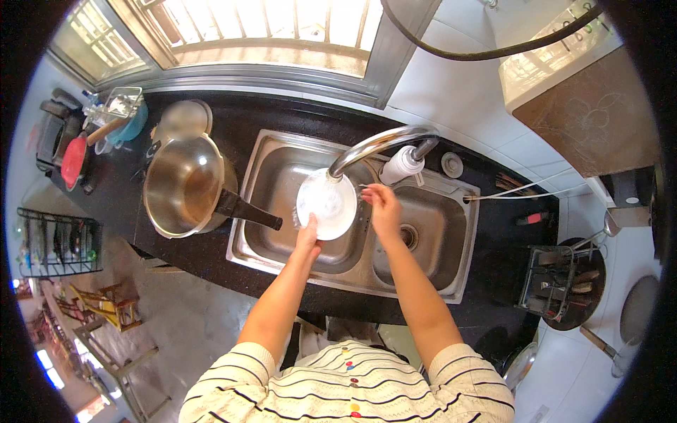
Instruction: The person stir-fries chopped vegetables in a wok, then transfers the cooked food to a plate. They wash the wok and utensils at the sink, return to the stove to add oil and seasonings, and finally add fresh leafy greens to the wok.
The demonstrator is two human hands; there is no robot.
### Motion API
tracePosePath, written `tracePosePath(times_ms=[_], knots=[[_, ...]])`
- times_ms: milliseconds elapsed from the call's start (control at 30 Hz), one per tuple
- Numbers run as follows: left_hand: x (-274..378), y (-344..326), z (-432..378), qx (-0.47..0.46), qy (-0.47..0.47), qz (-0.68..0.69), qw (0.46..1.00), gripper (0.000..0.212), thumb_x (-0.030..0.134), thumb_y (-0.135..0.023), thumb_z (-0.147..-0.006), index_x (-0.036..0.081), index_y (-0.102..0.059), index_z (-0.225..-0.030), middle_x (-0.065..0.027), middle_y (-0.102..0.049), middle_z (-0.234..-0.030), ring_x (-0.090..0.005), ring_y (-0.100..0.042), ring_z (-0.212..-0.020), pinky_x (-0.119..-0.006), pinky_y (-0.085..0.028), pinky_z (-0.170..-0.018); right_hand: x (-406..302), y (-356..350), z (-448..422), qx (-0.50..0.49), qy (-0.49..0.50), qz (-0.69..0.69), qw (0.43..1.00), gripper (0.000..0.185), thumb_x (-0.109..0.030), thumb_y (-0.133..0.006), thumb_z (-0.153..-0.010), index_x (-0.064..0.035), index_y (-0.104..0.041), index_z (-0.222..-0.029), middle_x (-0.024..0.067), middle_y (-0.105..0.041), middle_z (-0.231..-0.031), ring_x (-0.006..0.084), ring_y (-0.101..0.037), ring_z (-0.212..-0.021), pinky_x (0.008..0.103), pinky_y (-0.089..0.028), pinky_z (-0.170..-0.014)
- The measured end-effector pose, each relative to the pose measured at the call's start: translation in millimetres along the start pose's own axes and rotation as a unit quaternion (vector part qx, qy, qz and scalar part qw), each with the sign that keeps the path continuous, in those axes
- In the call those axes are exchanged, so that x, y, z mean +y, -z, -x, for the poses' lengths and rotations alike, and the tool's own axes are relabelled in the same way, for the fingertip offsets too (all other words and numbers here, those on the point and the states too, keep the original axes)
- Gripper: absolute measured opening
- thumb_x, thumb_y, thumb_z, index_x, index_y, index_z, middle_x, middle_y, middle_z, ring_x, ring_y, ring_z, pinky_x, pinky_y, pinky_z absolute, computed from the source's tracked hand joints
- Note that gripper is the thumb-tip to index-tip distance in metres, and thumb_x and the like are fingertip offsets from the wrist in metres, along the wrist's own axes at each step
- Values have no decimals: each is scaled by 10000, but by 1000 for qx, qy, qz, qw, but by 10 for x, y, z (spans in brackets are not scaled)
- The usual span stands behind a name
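Note:
My left hand (310,237) grips a white dish (338,219) by its near rim, thumb on top, over the left basin (275,211) of a stainless-steel double sink. Directly above the dish is the mouth of a curved chrome faucet (365,148). Water seems to be running into the dish, though glare blurs its middle. To the right of the dish, apart from its rim, my right hand (383,209) hovers near the divider with bent fingers. Whether anything small is between those fingertips is hard to see. Below that hand lies the right basin (431,238) with its drain.
A large metal pressure-cooker pot (182,185) stands left, its black handle (248,210) jutting over the sink's edge. Behind it rests a round lid (185,119). A white filter (402,165) hangs at the faucet base. A wire utensil rack (547,283) sits far right on the black counter.

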State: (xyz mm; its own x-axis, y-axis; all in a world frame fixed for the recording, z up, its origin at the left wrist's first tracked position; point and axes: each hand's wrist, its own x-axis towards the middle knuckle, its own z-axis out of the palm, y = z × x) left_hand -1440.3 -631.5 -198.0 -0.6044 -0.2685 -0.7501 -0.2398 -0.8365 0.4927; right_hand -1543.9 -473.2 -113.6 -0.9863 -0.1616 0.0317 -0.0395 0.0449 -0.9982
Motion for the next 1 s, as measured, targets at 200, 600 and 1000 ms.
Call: tracePosePath(times_ms=[200,600,1000], knots=[[260,-612,334,-59,-84,-129,986,360,106,-458,-894,2,-454,-1240,-157,-610,-1066,-250,-604,-1030,-400,-548,-710,698,941,-219,230,-189,-305,905,318,-31,-501,-887,18,-477,-1201,176,-541,-1200,250,-543,-1128,411,-464,-943],[666,-422,1272,18,-438,-732,522,382,0,-477,-844,51,-462,-1222,-191,-582,-1057,-397,-608,-875,-468,-496,-721,-34,922,-438,136,-219,-508,822,423,-303,-435,-923,-30,-452,-1246,131,-482,-1330,232,-453,-1239,453,-295,-1020],[1119,-389,1750,-268,-638,-626,360,481,-139,-469,-711,85,-603,-1115,-127,-621,-1109,-324,-609,-1004,-387,-500,-848,-144,409,1179,-97,-6,-87,991,656,21,-640,-779,-112,-428,-1386,128,-595,-1220,200,-534,-1153,370,-421,-979]])
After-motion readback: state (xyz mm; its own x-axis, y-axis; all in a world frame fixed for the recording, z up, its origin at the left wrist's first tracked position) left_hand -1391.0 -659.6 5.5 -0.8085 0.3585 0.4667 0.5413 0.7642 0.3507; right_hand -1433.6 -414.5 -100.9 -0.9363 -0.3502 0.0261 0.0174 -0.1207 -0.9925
